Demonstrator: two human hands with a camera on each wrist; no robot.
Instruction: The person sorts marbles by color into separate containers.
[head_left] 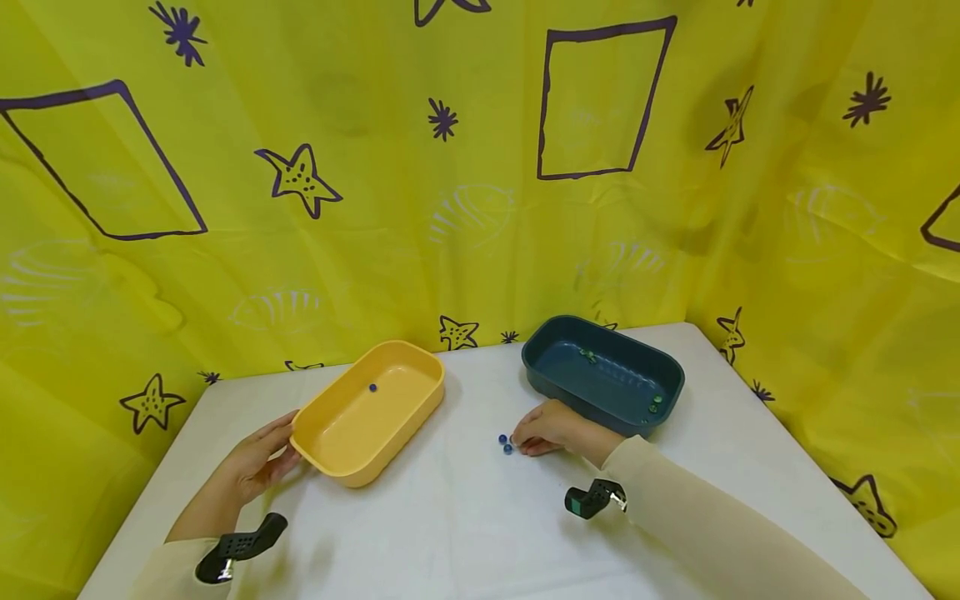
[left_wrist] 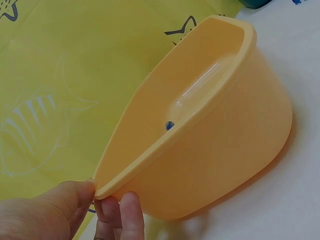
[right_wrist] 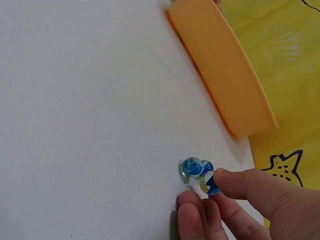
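My left hand [head_left: 258, 460] grips the near left corner of a yellow plastic basin [head_left: 386, 417], thumb at the rim and fingers against the outer wall in the left wrist view. One blue marble [head_left: 372, 387] lies inside that basin. Over the white table, my right hand [head_left: 550, 427] pinches a clear glass marble with a blue swirl [right_wrist: 210, 183] between thumb and finger. Two more blue marbles [right_wrist: 192, 167] sit on the cloth right beside its fingertips.
A dark teal basin [head_left: 585, 400] stands behind my right hand, with several green marbles [head_left: 656, 403] in it. White cloth [head_left: 465, 525] covers the table. A yellow patterned curtain [head_left: 375, 275] hangs along the back and both sides.
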